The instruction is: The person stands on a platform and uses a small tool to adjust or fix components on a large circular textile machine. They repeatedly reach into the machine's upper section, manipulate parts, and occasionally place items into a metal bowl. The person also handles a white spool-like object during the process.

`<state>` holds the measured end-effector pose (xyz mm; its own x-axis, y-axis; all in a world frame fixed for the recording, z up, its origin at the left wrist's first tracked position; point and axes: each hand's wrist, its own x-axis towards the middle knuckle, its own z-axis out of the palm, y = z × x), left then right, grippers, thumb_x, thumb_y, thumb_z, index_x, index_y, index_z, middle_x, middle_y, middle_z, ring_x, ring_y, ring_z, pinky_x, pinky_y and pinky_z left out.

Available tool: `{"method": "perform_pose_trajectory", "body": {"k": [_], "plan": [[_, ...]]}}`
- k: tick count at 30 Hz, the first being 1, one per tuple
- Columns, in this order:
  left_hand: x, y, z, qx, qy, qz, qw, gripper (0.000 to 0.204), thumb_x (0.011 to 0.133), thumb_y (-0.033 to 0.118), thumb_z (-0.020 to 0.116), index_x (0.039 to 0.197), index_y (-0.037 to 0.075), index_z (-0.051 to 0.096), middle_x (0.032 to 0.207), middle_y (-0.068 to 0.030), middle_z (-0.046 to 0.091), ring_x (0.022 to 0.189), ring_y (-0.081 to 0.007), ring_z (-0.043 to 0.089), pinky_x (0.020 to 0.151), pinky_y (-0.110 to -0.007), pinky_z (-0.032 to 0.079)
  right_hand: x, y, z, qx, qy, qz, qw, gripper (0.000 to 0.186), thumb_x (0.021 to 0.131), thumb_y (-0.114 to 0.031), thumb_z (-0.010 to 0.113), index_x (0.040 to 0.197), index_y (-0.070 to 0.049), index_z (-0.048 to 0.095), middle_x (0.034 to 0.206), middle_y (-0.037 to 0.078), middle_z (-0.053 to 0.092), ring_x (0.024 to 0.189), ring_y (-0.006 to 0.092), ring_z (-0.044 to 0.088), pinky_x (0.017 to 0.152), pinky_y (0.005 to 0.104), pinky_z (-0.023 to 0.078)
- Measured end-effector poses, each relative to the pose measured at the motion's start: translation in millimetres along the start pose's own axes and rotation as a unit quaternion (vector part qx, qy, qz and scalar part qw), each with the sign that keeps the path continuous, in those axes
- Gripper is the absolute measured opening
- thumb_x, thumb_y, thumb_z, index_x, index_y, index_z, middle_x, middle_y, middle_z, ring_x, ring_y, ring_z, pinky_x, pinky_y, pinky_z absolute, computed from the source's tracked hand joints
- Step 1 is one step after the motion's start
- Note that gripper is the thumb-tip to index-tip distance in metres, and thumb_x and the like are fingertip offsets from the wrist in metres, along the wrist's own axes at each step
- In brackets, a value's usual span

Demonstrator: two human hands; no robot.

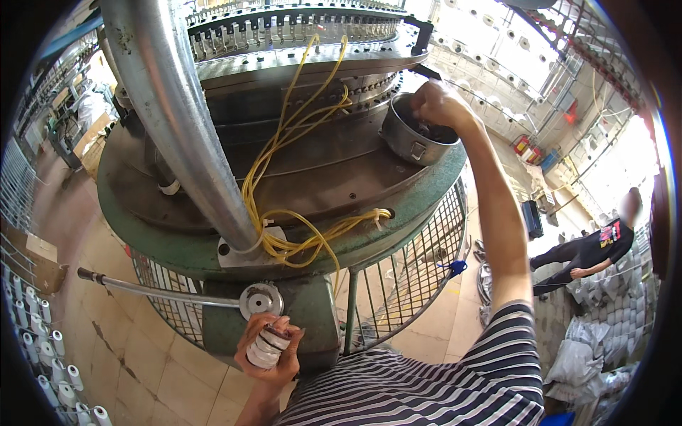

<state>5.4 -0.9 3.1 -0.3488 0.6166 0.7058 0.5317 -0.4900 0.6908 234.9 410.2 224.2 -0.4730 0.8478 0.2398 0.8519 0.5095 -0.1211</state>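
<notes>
My left hand (272, 353) is closed around a white, roundish bundle (268, 346) with dark bands across it. It is low in the middle, just below a round metal hub (261, 301) from which a long steel lever handle (167, 290) runs left. To the upper right, my right arm reaches out to a round metal pot (417, 144) on the machine's rim. Over its opening, my right hand (442, 104) has its fingers curled down. Dark things (435, 130) lie inside the pot. Whatever those fingertips grip is hidden and slightly blurred.
A large circular knitting machine (323, 162) fills the middle, with a thick steel post (181, 121) and yellow cables (266, 170). Below its rim is a wire mesh guard (408, 287). At right, another person (593, 248) stands near white sacks (575, 355). Yarn cones (60, 373) line the lower left.
</notes>
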Motion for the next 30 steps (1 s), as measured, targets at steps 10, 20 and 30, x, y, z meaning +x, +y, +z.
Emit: {"method": "perform_pose_trajectory", "body": {"k": [10, 20, 30], "plan": [[-3, -3, 2, 0.001, 0.001, 0.022, 1.000, 0.072, 0.077, -0.008, 0.083, 0.128, -0.003, 0.033, 0.116, -0.0249, 0.059, 0.095, -0.0328, 0.064, 0.068, -0.035, 0.063, 45, 48, 62, -0.073, -0.090, -0.035, 0.993, 0.044, 0.077, -0.012, 0.066, 0.120, -0.002, 0.066, 0.113, 0.024, 0.069, 0.107, 0.0363, 0.067, 0.091, 0.0449, 0.051], [-4, -4, 1, 0.006, -0.011, 0.015, 1.000, 0.071, 0.077, -0.008, 0.083, 0.128, -0.004, 0.034, 0.111, -0.0249, 0.061, 0.092, -0.0324, 0.064, 0.066, -0.035, 0.061, 42, 42, 59, -0.090, -0.085, -0.088, 0.988, 0.037, 0.077, -0.017, 0.069, 0.111, -0.001, 0.069, 0.108, 0.022, 0.072, 0.102, 0.0355, 0.069, 0.087, 0.0442, 0.053], [-2, -5, 4, -0.003, 0.020, 0.051, 0.999, 0.070, 0.077, -0.008, 0.084, 0.126, -0.003, 0.034, 0.109, -0.0246, 0.062, 0.091, -0.0327, 0.065, 0.067, -0.036, 0.061, 42, 36, 53, -0.073, -0.068, -0.091, 0.991, 0.033, 0.075, -0.020, 0.072, 0.103, -0.001, 0.073, 0.110, 0.021, 0.073, 0.103, 0.0343, 0.069, 0.085, 0.0432, 0.054]]}}
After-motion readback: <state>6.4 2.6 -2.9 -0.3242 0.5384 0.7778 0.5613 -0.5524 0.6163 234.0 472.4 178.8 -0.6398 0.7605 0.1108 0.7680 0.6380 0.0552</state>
